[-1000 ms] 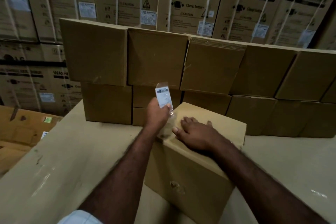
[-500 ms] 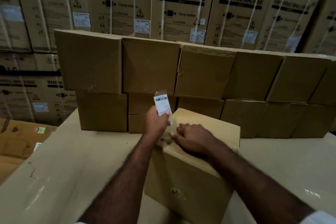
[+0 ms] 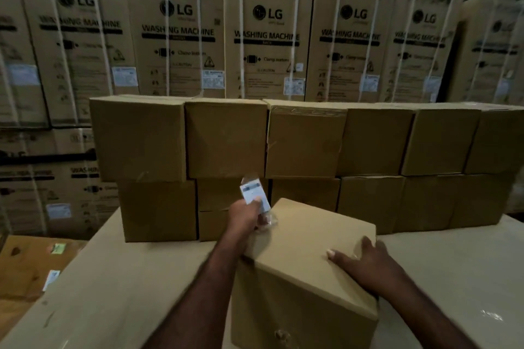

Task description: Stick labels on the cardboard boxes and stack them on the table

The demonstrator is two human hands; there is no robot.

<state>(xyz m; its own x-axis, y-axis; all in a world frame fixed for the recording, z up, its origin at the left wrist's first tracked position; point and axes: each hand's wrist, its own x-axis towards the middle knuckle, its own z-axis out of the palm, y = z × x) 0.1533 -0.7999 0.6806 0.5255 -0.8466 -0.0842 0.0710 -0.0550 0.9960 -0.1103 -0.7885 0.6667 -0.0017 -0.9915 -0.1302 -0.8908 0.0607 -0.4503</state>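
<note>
Warehouse table [image 3: 113, 278], left hand [image 3: 245, 217] pinching label [image 3: 252, 193], right hand [image 3: 365, 263] flat on box [image 3: 297, 241]

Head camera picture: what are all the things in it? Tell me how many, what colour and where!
table: one, pale beige, fills the foreground.
near box: one, brown, on the table closest to the camera.
label: one seen, white on clear film, held upright over the near box's far corner.
stacked boxes: two rows, six across the top, brown, along the table's far side.
washing machine cartons: many, brown with white straps, stacked behind the table.
flat cardboard: brown with small stickers, lower left beside the table.
left hand: one, pinches the label.
right hand: one, rests flat on the near box's top, at its right edge.
</note>
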